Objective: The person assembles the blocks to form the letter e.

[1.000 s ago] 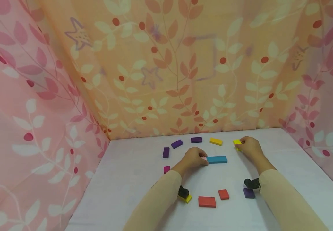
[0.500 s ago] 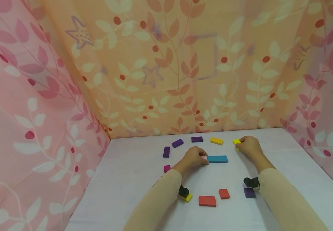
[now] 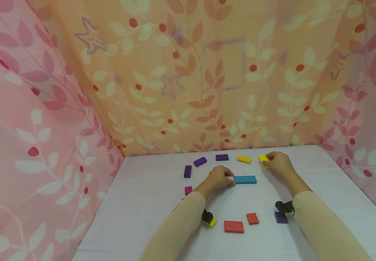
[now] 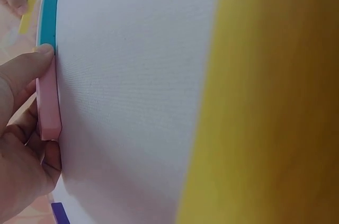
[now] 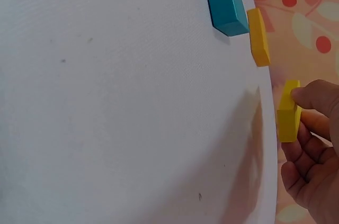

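My left hand (image 3: 220, 178) pinches a pink block (image 4: 48, 99) that lies flat on the white table (image 3: 149, 203), end to end with a teal block (image 3: 245, 179). The pink block (image 3: 230, 178) is mostly hidden under the fingers in the head view. My right hand (image 3: 277, 164) pinches a small yellow block (image 3: 263, 158) near the back of the table, to the right of another yellow block (image 3: 243, 159). In the right wrist view the held yellow block (image 5: 287, 110) sits between thumb and fingers, slightly off the surface.
Purple blocks (image 3: 200, 161) (image 3: 222, 157) (image 3: 187, 171) and a magenta block (image 3: 188, 190) lie at the back left. Two red blocks (image 3: 234, 226) (image 3: 252, 218), a purple block (image 3: 280, 217) and a yellow block (image 3: 210, 222) lie nearer me. Leaf-patterned cloth walls (image 3: 44, 108) enclose the table.
My right hand has moved the small yellow block a little to the left, closer to the other yellow block. The left hand stays on the pink block.
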### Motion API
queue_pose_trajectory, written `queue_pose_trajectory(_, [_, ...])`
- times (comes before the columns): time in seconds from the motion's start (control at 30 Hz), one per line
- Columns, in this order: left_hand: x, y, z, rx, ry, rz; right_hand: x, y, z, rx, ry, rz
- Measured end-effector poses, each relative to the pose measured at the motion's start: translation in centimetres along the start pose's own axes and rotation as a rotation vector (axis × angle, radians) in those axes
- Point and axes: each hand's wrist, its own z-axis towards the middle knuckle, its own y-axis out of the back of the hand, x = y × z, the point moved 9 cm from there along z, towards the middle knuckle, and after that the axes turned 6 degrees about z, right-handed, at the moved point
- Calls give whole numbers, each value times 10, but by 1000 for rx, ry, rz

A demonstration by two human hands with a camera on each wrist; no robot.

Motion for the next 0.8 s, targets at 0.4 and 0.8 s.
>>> queue_pose_trajectory(0.4, [1,1,-2,13,55,-24,26,-13,-9,46,89,-2])
queue_pose_trajectory(0.8, [-2,3,-5,23,42,-16,30,-34,-12,105,72,23])
